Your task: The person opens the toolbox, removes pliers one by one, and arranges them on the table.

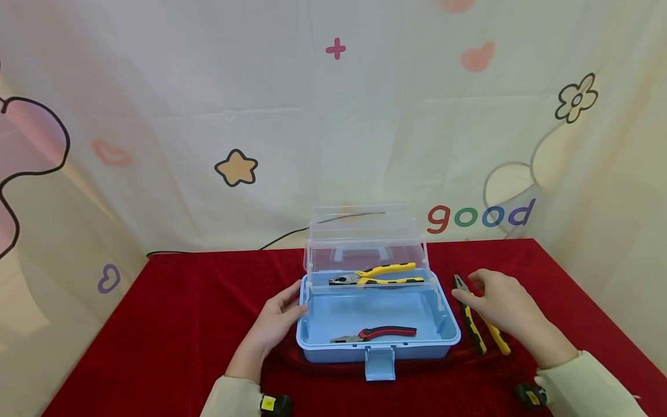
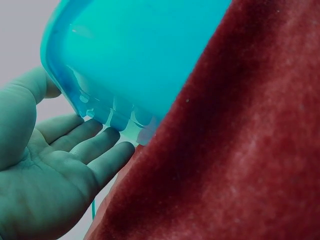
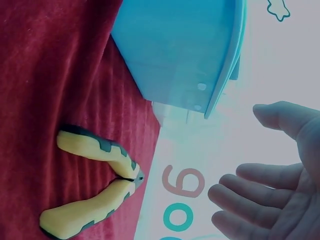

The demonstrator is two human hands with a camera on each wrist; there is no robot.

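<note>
A light blue toolbox (image 1: 375,353) with a raised clear lid (image 1: 365,229) stands on the red cloth. My left hand (image 1: 275,322) holds its left side, thumb over the rim and fingers against the outer wall (image 2: 145,55). Yellow-and-black combination pliers (image 1: 383,280) lie in the raised clear tray at the back. Red-and-black pliers (image 1: 388,332) lie along the box's front. Right of the box, yellow-and-black long-nose pliers (image 1: 471,330) rest on the cloth, handles spread. Over them hovers my right hand (image 1: 497,301), fingers apart, holding nothing; the right wrist view shows a gap to their handles (image 3: 95,207).
Red cloth (image 1: 172,324) covers the table. Behind it hangs a pale printed curtain (image 1: 271,69), with a thin black cable (image 1: 283,236) along its foot. The box's front latch (image 1: 380,365) hangs down.
</note>
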